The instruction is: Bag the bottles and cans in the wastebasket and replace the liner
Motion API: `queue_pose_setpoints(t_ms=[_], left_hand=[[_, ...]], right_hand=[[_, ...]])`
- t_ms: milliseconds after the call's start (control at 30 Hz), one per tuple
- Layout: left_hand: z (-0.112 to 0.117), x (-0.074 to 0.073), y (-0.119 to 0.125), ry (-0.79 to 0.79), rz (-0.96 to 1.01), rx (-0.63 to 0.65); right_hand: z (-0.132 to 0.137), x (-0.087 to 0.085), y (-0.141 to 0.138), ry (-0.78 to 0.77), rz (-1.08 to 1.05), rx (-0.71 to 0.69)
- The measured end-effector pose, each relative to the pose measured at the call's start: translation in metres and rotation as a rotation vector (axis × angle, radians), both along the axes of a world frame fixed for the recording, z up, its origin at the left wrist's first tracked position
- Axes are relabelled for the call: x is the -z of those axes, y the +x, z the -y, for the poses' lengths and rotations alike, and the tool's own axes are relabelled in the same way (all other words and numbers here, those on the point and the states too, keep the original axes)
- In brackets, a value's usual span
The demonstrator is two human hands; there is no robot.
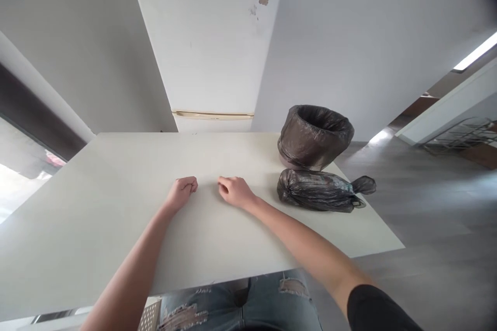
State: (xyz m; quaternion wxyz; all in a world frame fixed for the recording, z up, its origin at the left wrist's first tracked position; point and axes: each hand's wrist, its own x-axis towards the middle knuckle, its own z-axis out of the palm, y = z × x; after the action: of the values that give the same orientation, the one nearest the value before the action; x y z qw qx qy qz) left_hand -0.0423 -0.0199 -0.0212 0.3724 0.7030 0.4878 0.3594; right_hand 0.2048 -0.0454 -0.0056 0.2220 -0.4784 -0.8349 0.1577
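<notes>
My left hand (183, 192) rests on the white table (116, 207), closed in a loose fist with nothing visible in it. Across a small gap, my right hand (236, 191) also lies on the table top, its fingers curled and nothing showing in them. To the right of it is a full black plastic bag (316, 190), lying on its side with its neck knotted. Behind that bag stands a bin lined with a black bag (306, 139), its mouth upward. Neither hand touches the bag or the bin.
A white fridge (209, 51) with a peeled patch stands past the table's far edge, between grey walls (330, 36). Grey floor (419, 207) shows to the right, with a wire rack (462, 132) farther off. My jeans (240, 305) are below the near edge.
</notes>
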Motion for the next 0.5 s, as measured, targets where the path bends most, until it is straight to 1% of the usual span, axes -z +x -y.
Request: queue_pose_setpoints(t_ms=[67,133,300,400,500], left_hand=[[-0.001,0.001,0.0,-0.023,-0.027,0.007],[-0.002,0.002,-0.001,-0.041,-0.04,0.013],[-0.002,0.002,-0.002,-0.053,-0.032,0.077],[0.0,-0.001,-0.003,-0.065,0.005,0.141],[0.0,-0.002,-0.006,-0.086,0.034,0.191]], right_hand=[[-0.016,0.006,-0.007,-0.069,-0.053,0.037],[-0.025,0.01,-0.009,-0.103,-0.089,0.014],[-0.034,0.02,-0.005,-0.206,-0.237,-0.064],[-0.038,0.021,0.003,-0.289,-0.379,-0.135],[-0.041,0.017,0.011,-0.378,-0.539,-0.203]])
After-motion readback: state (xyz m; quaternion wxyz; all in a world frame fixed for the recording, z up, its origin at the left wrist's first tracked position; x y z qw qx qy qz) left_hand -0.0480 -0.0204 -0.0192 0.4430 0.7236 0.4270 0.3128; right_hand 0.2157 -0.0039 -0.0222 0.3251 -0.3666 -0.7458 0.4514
